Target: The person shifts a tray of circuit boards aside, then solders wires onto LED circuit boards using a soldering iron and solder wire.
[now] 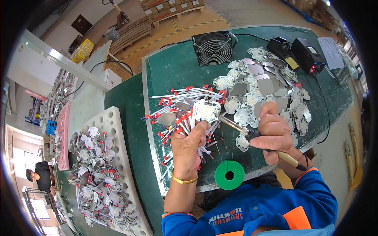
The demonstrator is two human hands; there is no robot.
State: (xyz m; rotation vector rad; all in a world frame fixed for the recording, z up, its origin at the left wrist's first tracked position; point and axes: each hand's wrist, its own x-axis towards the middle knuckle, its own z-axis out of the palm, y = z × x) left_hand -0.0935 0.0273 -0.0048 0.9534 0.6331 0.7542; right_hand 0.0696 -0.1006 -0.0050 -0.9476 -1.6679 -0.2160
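My left hand (189,144) is closed, thumb and fingers at the lower edge of a white LED circuit board (205,110) with yellowish chips. White wires with red connectors show right behind this hand; whether it grips any of them I cannot tell. My right hand (272,131) is wrapped round a soldering iron (289,159), whose metal tip reaches the right edge of the board. Below the hands lies a green spool (229,176), from which a thin strand of solder wire runs up toward the left hand.
A pile of LED boards (252,94) covers the right of the green table (169,63). Bundled wires (193,94) lie at its left. A black fan (214,49) and a soldering station (308,55) stand at the back. To the left, a foam tray (114,118) borders heaped wired boards.
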